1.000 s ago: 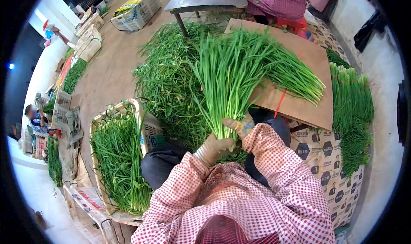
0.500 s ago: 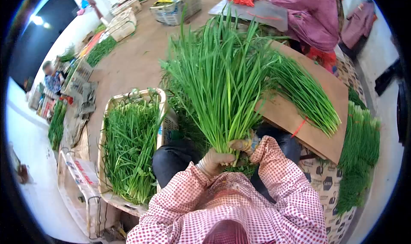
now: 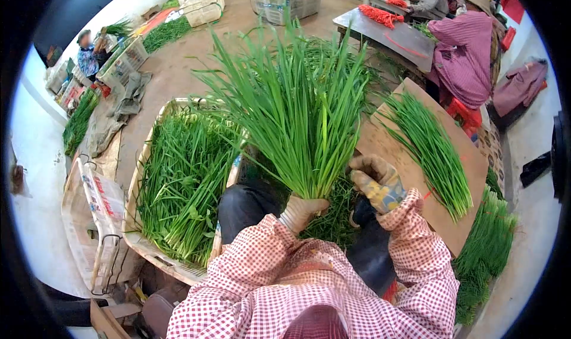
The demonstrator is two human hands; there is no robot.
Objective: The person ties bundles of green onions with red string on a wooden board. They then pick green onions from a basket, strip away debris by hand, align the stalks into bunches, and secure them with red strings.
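My gloved left hand (image 3: pixel 304 212) is closed around the stem ends of a large bunch of green chives (image 3: pixel 309 131). The leaves fan upward and outward in front of me. My gloved right hand (image 3: pixel 378 183) is just right of the stems and apart from them. Its fingers are loosely curled with a gap to the thumb, and I see nothing between them. Beside it, a smaller bunch of chives (image 3: pixel 437 160) lies on a brown board (image 3: pixel 380 138), with a red strip (image 3: pixel 429 194) by its edge.
A white crate (image 3: pixel 132 220) full of chives stands at my left. More chives (image 3: pixel 488 244) lie to the right of the board. Red ties (image 3: pixel 380 16) lie on a metal-topped table (image 3: pixel 410 44), where a person in a purple garment (image 3: pixel 461 53) sits. Another crate (image 3: pixel 287 6) stands farther back.
My right hand has let go of the stems and moved right, toward the board. The left hand still grips the bunch, whose leaves lean more to the left. The view has shifted.
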